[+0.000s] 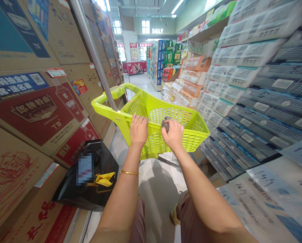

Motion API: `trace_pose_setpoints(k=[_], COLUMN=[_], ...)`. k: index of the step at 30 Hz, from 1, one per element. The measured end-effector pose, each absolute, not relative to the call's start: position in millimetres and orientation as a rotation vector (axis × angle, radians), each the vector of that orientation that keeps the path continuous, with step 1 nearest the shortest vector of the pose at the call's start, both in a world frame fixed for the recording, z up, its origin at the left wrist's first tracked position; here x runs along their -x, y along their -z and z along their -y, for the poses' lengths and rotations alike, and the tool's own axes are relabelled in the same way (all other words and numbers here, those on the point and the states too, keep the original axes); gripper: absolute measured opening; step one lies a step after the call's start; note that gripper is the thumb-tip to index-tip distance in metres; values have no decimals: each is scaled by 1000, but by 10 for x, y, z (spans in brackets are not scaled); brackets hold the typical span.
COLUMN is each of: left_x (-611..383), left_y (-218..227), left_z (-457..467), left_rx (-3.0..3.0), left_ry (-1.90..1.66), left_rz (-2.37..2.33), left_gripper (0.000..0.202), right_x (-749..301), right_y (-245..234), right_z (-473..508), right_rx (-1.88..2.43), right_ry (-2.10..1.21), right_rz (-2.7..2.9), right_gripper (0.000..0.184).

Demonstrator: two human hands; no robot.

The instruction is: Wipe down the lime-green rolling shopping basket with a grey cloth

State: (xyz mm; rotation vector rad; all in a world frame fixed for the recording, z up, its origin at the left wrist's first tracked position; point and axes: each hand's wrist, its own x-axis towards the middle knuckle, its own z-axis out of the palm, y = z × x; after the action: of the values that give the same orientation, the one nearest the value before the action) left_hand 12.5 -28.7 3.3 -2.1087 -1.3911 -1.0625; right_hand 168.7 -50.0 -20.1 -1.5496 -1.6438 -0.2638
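Note:
A lime-green plastic shopping cart [191,133] stands in the aisle right in front of me. My left hand [139,130] is closed over the near rim of its basket. My right hand [173,133] also rests on that rim, with the fingers curled round a small dark object [165,124] that I cannot make out. A gold bangle [129,172] sits on my left forearm. The cart's handle [115,92] rises at its far left side, away from both hands.
Stacked cardboard boxes [37,111] line the left side, with a black bag [90,175] at their foot. Shelves of packaged tissue [254,101] fill the right. A grey metal post [95,57] crosses in front of the handle. The aisle floor [141,81] runs ahead.

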Motion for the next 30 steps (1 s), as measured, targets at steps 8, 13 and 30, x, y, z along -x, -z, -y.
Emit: trace_pose_setpoints(k=[8,13,30], left_x=[-371,-458,-386], left_y=[39,62,73], left_z=[305,304,301], left_rx=[2259,2256,2279], left_ry=[918,951,971], left_rz=[1295,1349,1288], left_gripper=[23,23,24], right_x=[-1623,-1532,-1899], right_y=[174,161,226], right_z=[493,472,527], right_rx=[1576,1488,1615], right_ry=[183,100,286], right_rz=[1576,1555,1597], right_gripper=[23,23,23])
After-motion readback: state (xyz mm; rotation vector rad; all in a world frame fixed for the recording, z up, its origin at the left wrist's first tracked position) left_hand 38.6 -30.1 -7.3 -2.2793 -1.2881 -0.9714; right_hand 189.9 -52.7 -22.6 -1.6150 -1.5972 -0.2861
